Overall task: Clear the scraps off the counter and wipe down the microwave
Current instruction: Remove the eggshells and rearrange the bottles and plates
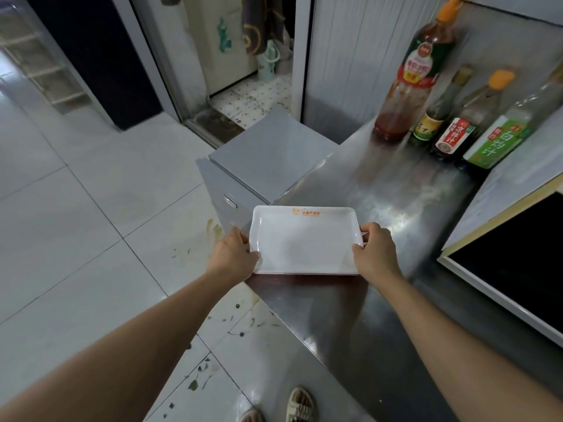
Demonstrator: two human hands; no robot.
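Bare forearms, beige strapped sandals [300, 405]

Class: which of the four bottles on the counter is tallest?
The big red-sauce bottle with the orange cap, leftmost in the row; it towers over the other three.

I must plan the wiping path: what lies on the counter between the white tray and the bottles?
Nothing: the head view shows only bare, smeared counter between the white tray and the bottles.

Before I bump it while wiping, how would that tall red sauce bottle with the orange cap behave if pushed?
The tall red sauce bottle looks apt to tip: it is tall and narrow. What sauce remains seems to sit low, which may steady it somewhat. The steel counter looks smooth, so it might slide first.
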